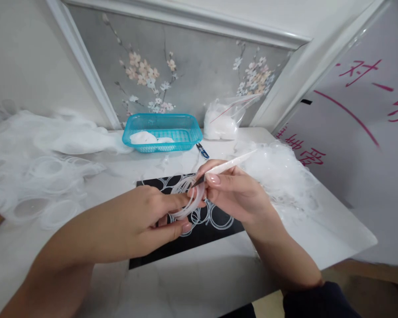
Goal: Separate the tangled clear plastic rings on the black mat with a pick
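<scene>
White table (199, 274), left hand (142, 223) pinching ring (189, 204) (half hidden)

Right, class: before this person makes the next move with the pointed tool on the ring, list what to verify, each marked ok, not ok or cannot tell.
1. Left hand grips the clear ring: ok.
2. Right hand holds the white-handled tool: ok.
3. Dark tip meets the ring's edge: cannot tell, too small.
4. Work sits over the black mat: ok.
5. Blue basket stands well behind the hands: ok.
6. Loose rings lie apart from the hands: ok.
</scene>
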